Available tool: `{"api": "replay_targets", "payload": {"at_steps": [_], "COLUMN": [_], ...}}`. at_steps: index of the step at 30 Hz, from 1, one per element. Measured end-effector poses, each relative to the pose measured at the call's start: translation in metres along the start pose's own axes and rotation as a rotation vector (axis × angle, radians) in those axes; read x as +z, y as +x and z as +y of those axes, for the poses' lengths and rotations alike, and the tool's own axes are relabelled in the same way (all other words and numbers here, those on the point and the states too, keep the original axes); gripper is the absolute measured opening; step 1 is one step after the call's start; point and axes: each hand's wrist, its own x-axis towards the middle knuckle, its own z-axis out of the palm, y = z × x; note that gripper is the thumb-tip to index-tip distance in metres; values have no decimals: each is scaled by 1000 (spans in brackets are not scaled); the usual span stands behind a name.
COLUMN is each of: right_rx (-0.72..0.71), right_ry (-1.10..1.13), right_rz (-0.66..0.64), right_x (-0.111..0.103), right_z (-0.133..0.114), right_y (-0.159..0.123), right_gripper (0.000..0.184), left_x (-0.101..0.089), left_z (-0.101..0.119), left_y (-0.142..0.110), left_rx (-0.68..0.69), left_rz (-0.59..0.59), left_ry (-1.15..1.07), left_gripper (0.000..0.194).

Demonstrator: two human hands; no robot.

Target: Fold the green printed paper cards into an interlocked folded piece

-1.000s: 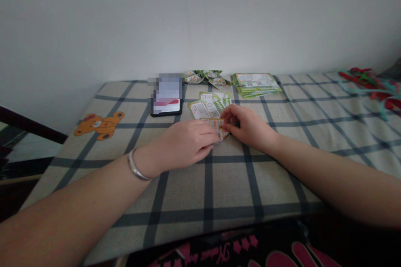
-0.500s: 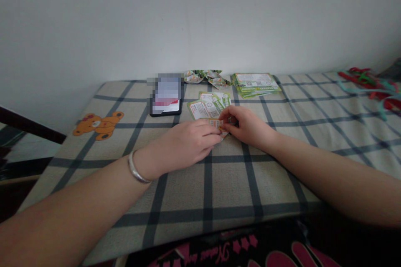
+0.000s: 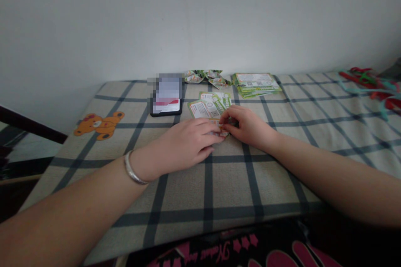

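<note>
Both hands meet over a small printed paper card (image 3: 223,132), mostly covered by fingers; it looks folded. My left hand (image 3: 191,142), with a silver bangle (image 3: 133,169) at its wrist, holds the card's left side, fingers lying over it. At the right side, my right hand (image 3: 247,125) pinches the card between thumb and fingers. Just beyond them lie loose green-edged printed cards (image 3: 203,109), overlapping flat on the cloth. Farther back, several folded paper pieces (image 3: 194,76) sit near the wall, left of a stack of green-edged cards (image 3: 255,81).
A dark-framed phone (image 3: 166,107), partly pixelated, lies left of the cards. The checked tablecloth (image 3: 184,200) bears a bear figure (image 3: 98,126) at left. Tangled red, green and pale blue strips (image 3: 372,85) lie at far right. The wall (image 3: 200,21) borders the table's back.
My left fingers have shifted slightly and spread a little on the card, its near edge now lying differently under them. My right hand stays almost still, pinching. The other things have not moved.
</note>
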Motion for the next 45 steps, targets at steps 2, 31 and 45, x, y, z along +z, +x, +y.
{"api": "replay_targets", "payload": {"at_steps": [2, 31, 45], "right_rx": [2, -325, -363], "right_ry": [-3, -405, -399], "right_rz": [3, -264, -260], "right_x": [0, -34, -35], "right_z": [-1, -24, -25], "right_y": [0, -18, -19], "right_gripper": [9, 21, 23], "left_x": [0, -1, -2], "left_z": [0, 4, 6], "left_y": [0, -2, 0], "left_rx": [-12, -54, -28], "left_rz": [-10, -76, -35], "left_ry": [-6, 64, 106], "left_gripper": [34, 25, 17]}}
